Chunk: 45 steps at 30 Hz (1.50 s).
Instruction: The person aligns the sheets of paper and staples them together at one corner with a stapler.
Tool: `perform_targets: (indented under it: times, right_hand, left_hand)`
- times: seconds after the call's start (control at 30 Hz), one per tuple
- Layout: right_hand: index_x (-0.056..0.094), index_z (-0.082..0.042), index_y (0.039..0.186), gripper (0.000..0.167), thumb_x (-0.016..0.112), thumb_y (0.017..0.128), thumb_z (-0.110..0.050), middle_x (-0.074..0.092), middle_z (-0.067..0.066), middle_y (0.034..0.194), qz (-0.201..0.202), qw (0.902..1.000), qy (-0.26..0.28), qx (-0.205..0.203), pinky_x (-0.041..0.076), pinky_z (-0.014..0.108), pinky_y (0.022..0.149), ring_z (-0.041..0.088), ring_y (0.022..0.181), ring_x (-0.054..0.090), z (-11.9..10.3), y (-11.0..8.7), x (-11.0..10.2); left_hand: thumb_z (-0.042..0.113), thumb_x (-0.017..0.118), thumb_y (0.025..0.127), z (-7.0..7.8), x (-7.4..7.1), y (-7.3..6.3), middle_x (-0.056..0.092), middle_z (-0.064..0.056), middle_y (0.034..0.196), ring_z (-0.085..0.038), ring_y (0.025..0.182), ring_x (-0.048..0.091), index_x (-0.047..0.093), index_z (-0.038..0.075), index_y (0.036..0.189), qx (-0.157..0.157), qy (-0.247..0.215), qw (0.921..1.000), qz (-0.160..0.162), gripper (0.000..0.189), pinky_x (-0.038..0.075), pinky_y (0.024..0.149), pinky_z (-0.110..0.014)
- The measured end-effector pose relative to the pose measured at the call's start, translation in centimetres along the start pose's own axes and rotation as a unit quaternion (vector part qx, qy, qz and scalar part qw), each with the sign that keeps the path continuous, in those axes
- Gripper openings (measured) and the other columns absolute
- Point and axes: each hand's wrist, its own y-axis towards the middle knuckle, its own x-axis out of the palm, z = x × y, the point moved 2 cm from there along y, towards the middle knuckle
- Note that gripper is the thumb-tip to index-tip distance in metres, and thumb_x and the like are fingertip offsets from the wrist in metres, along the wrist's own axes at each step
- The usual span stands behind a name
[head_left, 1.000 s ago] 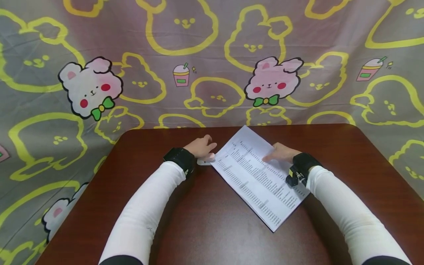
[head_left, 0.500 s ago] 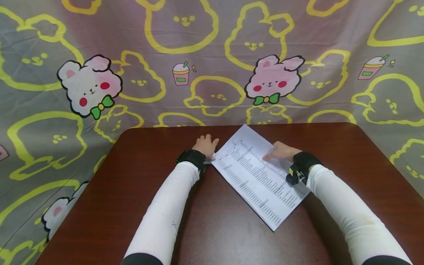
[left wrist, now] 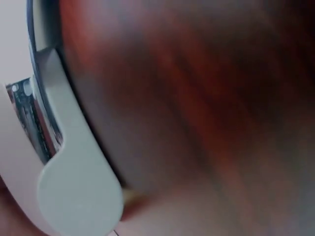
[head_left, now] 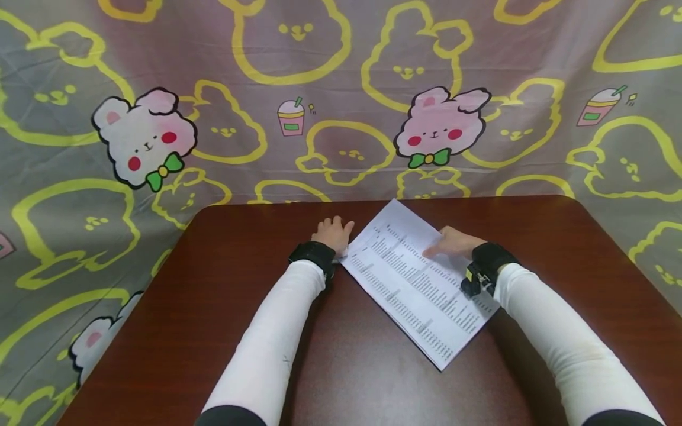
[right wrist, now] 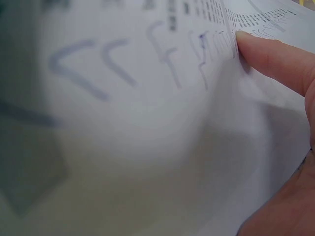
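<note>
Several printed sheets of paper (head_left: 410, 284) lie slanted over the table, their left corner meeting a small pale stapler (head_left: 339, 257). My left hand (head_left: 331, 234) lies over the stapler and presses on it, fingers reaching toward the table's far side and largely covering it. In the left wrist view the stapler (left wrist: 81, 191) shows a whitish rounded end, a pinkish part and a metal piece between. My right hand (head_left: 453, 244) pinches the right edge of the sheets, thumb on the print. Up close, the sheets (right wrist: 162, 147) bow under the right thumb (right wrist: 275, 61), with blue pen marks beside the text.
The dark brown wooden table (head_left: 213, 331) has rounded far corners. Behind it hangs a grey-pink cloth (head_left: 341, 59) with yellow outlines and cartoon rabbits. Black camera straps (head_left: 313, 255) sit on both wrists over white sleeves.
My left hand has moved right and come down over the stapler, hiding most of it. The right hand and the sheets stay in place.
</note>
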Motion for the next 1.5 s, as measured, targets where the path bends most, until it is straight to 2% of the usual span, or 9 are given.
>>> perform_targets:
  times: [0.23,0.43,0.73,0.83,1.0,1.23,1.5]
  right_hand:
    - [0.058,0.001,0.124,0.052,0.075,0.085,-0.029,0.066,0.014,0.108,0.006,1.0,-0.008,-0.001,0.036,0.047,0.096,0.034,0.105,0.054,0.2,0.2,0.1]
    - [0.056,-0.001,0.129,0.059,0.077,0.082,-0.03,0.063,0.017,0.117,0.027,0.9994,-0.024,0.003,0.035,0.05,0.098,0.035,0.109,0.052,0.0,0.0,-0.1]
    - [0.06,-0.001,0.123,0.05,0.075,0.085,-0.029,0.068,0.011,0.102,-0.003,1.0,-0.007,0.001,0.038,0.046,0.093,0.033,0.102,0.056,0.1,0.4,-0.3]
    - [0.06,-0.001,0.124,0.051,0.075,0.084,-0.03,0.068,0.012,0.105,0.002,0.9999,-0.012,0.002,0.038,0.047,0.093,0.033,0.103,0.056,0.3,0.6,-0.4]
    - [0.057,-0.003,0.128,0.06,0.078,0.081,-0.033,0.063,0.015,0.117,0.024,0.9992,-0.029,0.011,0.036,0.05,0.097,0.035,0.11,0.052,0.5,0.5,-0.4]
    - [0.058,-0.001,0.127,0.055,0.076,0.084,-0.03,0.065,0.015,0.112,0.011,0.9998,-0.016,0.006,0.035,0.049,0.097,0.034,0.108,0.052,0.4,0.3,-0.3]
    - [0.055,-0.003,0.131,0.058,0.076,0.084,-0.03,0.064,0.015,0.117,0.013,0.9998,-0.01,-0.009,0.035,0.05,0.099,0.034,0.109,0.052,0.2,-0.1,-0.1]
  left_hand:
    - [0.066,0.032,0.096,0.2,0.8,0.2,0.04,-0.022,0.141,-0.036,0.127,0.037,0.034,0.005,0.146,-0.011,0.025,0.9995,0.013,0.079,0.033,0.101,-0.055]
    - [0.072,0.035,0.091,0.6,0.4,-0.1,0.044,-0.024,0.136,-0.039,0.125,0.04,0.037,0.004,0.145,-0.019,0.039,0.9988,0.024,0.087,0.035,0.098,-0.057]
    - [0.075,0.026,0.091,0.3,0.6,-0.2,0.036,-0.027,0.145,-0.042,0.135,0.03,0.031,0.005,0.15,-0.036,0.034,0.9978,0.043,0.091,0.024,0.105,-0.062]
    - [0.071,0.022,0.094,0.3,0.6,-0.2,0.035,-0.026,0.147,-0.042,0.135,0.029,0.031,0.006,0.15,-0.04,0.038,0.9975,0.044,0.087,0.024,0.106,-0.061]
    - [0.058,0.019,0.101,0.5,0.5,-0.5,0.03,-0.025,0.151,-0.041,0.138,0.026,0.03,0.007,0.151,-0.046,0.045,0.9975,0.026,0.072,0.022,0.107,-0.061]
    - [0.044,0.023,0.105,1.0,0.3,-0.5,0.033,-0.024,0.148,-0.04,0.135,0.029,0.033,0.008,0.149,-0.042,0.055,0.9973,0.022,0.057,0.023,0.106,-0.061]
    - [0.04,0.024,0.106,1.2,-0.2,-1.4,0.033,-0.025,0.148,-0.041,0.133,0.031,0.033,0.007,0.149,-0.037,0.072,0.9965,0.021,0.055,0.024,0.106,-0.06]
